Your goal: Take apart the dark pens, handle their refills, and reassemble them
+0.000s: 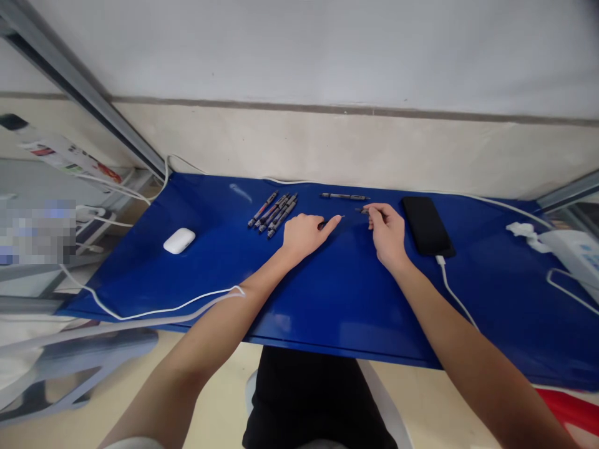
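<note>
My left hand (305, 236) is closed near the middle of the blue table, beside the pen pile. A dark piece of a pen (322, 225) shows at its thumb, with a thin tip poking out past the thumb; the fingers hide most of it. Across a small gap, my right hand (387, 236) pinches another dark pen part (361, 211) between thumb and fingers, its end pointing left. Several grey-black click pens (276, 212) lie side by side to the left of my left hand. One more pen (345, 196) lies crosswise beyond both hands.
A black phone (427, 224) with a white charging cable (452, 287) lies right of my right hand. On the left of the blue table (318, 312) sits a white earbud case (179, 241). A white cable (163, 310) reaches my left forearm. A white power strip (573, 252) is far right.
</note>
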Motion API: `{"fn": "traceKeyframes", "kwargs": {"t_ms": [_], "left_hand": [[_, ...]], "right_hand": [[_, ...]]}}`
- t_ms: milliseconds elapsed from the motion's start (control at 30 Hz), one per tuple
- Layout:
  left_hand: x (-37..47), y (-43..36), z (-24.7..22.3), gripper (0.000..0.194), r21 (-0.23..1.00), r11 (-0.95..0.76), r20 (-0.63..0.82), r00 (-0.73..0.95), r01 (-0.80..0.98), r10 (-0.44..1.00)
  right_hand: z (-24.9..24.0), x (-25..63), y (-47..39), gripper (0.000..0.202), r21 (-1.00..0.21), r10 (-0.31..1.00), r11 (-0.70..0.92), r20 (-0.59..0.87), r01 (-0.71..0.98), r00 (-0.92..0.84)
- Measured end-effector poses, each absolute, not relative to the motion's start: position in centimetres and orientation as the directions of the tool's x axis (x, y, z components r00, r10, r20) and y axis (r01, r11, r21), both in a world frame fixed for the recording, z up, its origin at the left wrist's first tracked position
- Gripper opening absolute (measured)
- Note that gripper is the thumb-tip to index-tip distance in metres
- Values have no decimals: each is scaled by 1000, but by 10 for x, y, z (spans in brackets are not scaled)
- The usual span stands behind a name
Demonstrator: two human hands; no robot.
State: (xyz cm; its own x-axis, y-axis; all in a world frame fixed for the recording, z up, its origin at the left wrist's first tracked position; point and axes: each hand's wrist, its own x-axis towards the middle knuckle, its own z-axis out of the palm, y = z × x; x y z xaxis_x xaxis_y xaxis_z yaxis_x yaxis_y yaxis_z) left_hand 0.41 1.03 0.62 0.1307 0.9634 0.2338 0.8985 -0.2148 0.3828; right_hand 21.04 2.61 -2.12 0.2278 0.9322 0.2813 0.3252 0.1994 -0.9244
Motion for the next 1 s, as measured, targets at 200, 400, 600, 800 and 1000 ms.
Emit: {"fn": "traceKeyframes", "kwargs": {"t_ms": [200, 400, 600, 800, 1000], "left_hand": [[3, 10, 7, 72, 400, -234, 230, 151, 886, 962], [2, 9, 6, 73, 414, -262, 274, 155, 872, 949], [3, 9, 5, 71, 408, -266, 267, 164, 874, 950], [3, 9, 3, 68, 375, -370, 267, 283, 850, 921], [2, 9, 1, 65, 344, -448, 281, 365, 825, 888]], "right_hand": [[-19, 208, 21, 17, -734, 910, 255, 402, 630, 100], [-15, 202, 14, 13, -530, 908, 236, 419, 814, 9], [1, 197, 6, 43, -636, 876, 398, 477, 661, -69], [8, 192, -2, 51, -738, 920, 390, 333, 550, -206], [4, 195, 3, 55, -827, 950, 288, 184, 482, -252]]}}
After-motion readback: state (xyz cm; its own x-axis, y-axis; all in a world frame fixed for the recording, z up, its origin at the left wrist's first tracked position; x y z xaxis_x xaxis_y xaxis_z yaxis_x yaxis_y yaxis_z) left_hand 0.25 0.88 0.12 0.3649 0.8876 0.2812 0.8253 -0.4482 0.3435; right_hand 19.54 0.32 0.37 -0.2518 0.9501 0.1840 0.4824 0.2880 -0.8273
